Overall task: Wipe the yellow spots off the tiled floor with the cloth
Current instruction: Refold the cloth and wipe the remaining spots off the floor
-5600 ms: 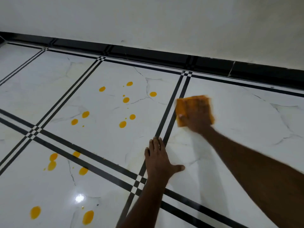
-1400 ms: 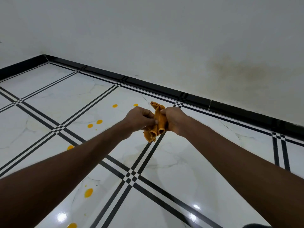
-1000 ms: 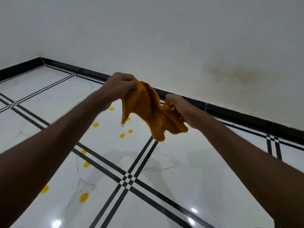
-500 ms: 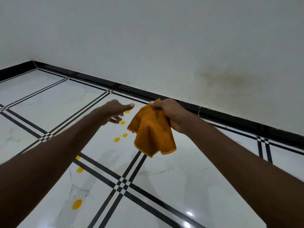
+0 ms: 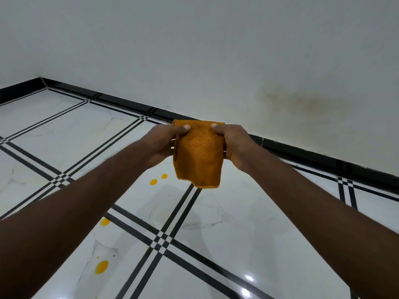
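Note:
An orange cloth point(image 5: 199, 153) hangs folded in the air in front of me, well above the floor. My left hand point(image 5: 162, 144) pinches its upper left edge and my right hand point(image 5: 234, 144) pinches its upper right edge, thumbs on the near face. Below, on the white marble-look tiled floor point(image 5: 237, 223), yellow spots show: a pair point(image 5: 153, 181) just left of the cloth's lower edge, one point(image 5: 105, 221) beside my left forearm, and a larger one point(image 5: 101, 266) near the bottom left. My left arm hides other parts of that tile.
Black double lines point(image 5: 160, 242) cross the floor between tiles. A black skirting point(image 5: 302, 156) runs along the white wall point(image 5: 216, 61), which carries a faint brownish stain point(image 5: 302, 102) at the right.
My left hand, which had let go and reached away, has come back and taken the cloth's left edge. The cloth now hangs flat and folded between both hands instead of drooping from the right alone.

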`<state>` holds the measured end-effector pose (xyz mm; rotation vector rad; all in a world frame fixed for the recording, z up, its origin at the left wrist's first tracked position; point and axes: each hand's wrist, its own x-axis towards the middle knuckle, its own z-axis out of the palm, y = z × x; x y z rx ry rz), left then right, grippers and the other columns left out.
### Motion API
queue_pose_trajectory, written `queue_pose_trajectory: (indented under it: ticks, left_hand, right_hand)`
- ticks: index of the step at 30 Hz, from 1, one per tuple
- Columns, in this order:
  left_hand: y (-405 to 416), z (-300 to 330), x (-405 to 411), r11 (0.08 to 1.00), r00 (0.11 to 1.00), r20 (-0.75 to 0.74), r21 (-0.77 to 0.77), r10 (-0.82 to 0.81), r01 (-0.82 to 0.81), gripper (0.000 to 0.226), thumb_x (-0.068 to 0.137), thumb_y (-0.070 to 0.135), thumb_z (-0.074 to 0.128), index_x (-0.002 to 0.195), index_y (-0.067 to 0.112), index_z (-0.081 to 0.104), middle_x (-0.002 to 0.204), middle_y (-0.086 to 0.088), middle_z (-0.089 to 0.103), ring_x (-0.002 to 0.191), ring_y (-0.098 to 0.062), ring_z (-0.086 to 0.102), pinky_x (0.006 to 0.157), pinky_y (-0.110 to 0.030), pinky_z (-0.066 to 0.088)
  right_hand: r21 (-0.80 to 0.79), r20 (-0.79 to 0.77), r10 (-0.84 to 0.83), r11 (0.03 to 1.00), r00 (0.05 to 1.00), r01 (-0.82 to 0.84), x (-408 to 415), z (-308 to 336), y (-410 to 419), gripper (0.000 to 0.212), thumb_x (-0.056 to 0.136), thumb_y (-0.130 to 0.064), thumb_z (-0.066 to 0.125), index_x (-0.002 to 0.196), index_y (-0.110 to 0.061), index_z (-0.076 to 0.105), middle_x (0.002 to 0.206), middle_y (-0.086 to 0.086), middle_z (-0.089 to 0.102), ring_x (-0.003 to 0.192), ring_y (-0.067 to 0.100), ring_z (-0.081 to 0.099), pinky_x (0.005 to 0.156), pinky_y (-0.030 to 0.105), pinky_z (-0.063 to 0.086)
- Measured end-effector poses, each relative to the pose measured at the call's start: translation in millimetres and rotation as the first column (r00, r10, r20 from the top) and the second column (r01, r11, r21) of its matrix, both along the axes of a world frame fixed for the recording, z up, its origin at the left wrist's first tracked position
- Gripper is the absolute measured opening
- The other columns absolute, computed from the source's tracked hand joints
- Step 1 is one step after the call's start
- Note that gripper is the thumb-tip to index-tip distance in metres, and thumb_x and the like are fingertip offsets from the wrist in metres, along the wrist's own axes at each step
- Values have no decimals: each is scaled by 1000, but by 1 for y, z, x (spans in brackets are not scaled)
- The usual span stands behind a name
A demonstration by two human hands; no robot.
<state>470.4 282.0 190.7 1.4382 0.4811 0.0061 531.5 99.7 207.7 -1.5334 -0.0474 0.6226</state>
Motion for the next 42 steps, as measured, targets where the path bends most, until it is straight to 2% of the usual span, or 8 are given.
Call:
queue_pose_trajectory:
  ticks: [3, 6, 11, 18, 23, 31, 36, 42]
  left_hand:
    - [7, 2, 3, 996, 997, 41, 62, 65, -67, 47, 88, 20, 74, 132, 9, 60, 120, -6, 67, 110, -24, 62, 78, -34, 54]
    - [13, -7, 4, 984, 988, 45, 101, 145, -149, 77, 81, 16, 81, 148, 14, 43, 134, -8, 56, 121, -27, 56, 94, -40, 54]
    - [16, -12, -4, 958, 990, 111, 262, 85, -112, 35, 84, 10, 77, 118, 16, 73, 122, -11, 69, 114, -26, 66, 85, -29, 56]
    - [24, -5, -24, 919, 966, 179, 315, 189, -238, 16, 83, 10, 79, 99, 10, 77, 93, -3, 77, 91, -14, 73, 80, -28, 60]
    - [39, -13, -43, 870, 953, 178, 395, 244, -296, 24, 80, 5, 81, 103, 10, 76, 84, -7, 70, 84, -14, 72, 75, -29, 63]
    - [79, -75, -89, 790, 968, -145, 608, 203, -75, 19, 78, 14, 84, 92, 3, 77, 86, -10, 75, 83, -18, 71, 69, -26, 62]
    - [124, -80, -113, 749, 947, -168, 655, 274, -100, 18, 69, 17, 90, 81, 10, 78, 85, -10, 76, 82, -20, 70, 81, -38, 62]
    - [187, -77, -177, 702, 920, -149, 692, 363, -165, 13, 74, 10, 85, 80, 15, 75, 74, -3, 72, 72, -16, 70, 75, -34, 63]
  right_hand:
    - [-5, -13, -80, 997, 997, 80, 6, -7, -1, 45, 97, -25, 67, 136, -13, 50, 132, 11, 59, 116, 31, 59, 104, 52, 50]
    - [-98, 4, -136, 986, 991, 136, 11, -15, 0, 47, 93, -23, 74, 133, -11, 51, 119, 9, 55, 107, 30, 55, 92, 45, 52]
    - [-226, 216, -222, 936, 951, 270, 16, -26, 10, 65, 84, -25, 83, 138, -6, 51, 132, 15, 60, 116, 37, 63, 99, 51, 56]
    - [-313, 532, 91, 945, 842, 95, 19, -23, 8, 22, 85, -24, 82, 104, -17, 74, 105, 5, 71, 101, 23, 67, 93, 46, 59]
    - [-365, 662, 226, 930, 714, 44, 16, -31, 20, 18, 86, -27, 80, 100, -15, 78, 94, 6, 75, 89, 24, 72, 84, 43, 62]
    - [-609, 567, 551, 781, 613, -140, 4, -98, 73, 7, 88, -18, 77, 94, -16, 79, 83, 1, 73, 81, 22, 71, 84, 45, 62]
    - [-587, 596, 546, 796, 589, -143, -8, -112, 128, 10, 89, -14, 75, 97, -15, 79, 79, 1, 69, 85, 23, 70, 81, 35, 58]
    - [-499, 610, 511, 842, 606, -207, -59, -126, 204, 11, 88, -18, 75, 97, -20, 81, 82, 3, 70, 83, 20, 64, 74, 27, 44]
